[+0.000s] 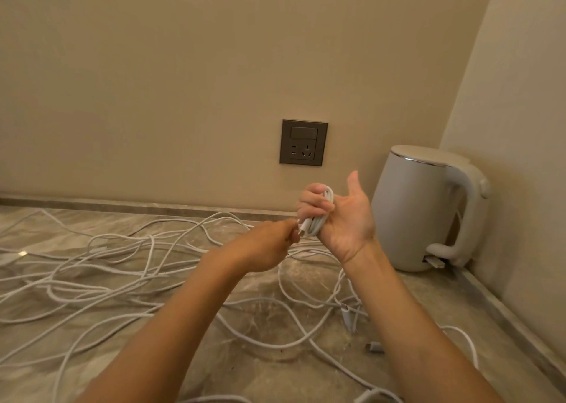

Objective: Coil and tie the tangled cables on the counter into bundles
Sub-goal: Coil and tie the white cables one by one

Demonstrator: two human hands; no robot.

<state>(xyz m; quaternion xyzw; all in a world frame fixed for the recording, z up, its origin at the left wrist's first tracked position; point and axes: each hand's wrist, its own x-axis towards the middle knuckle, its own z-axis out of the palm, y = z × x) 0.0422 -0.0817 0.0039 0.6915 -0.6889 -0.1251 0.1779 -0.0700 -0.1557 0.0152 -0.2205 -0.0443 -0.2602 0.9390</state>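
Note:
My right hand (pixel 343 218) is raised above the counter, fingers curled round a small coiled bundle of white cable (pixel 321 215), thumb sticking up. Just to its left, my left hand (pixel 269 246) pinches the cable's end by the white plug (pixel 301 229) at the bundle's lower edge. Below and to the left, several loose white cables (pixel 122 267) lie tangled across the marble counter (pixel 275 372). More cable ends with connectors (pixel 347 318) lie under my right forearm.
A white electric kettle (pixel 425 209) stands in the back right corner, close to my right hand. A dark wall socket (pixel 303 142) sits on the beige wall above the counter. The right wall closes off the counter's side.

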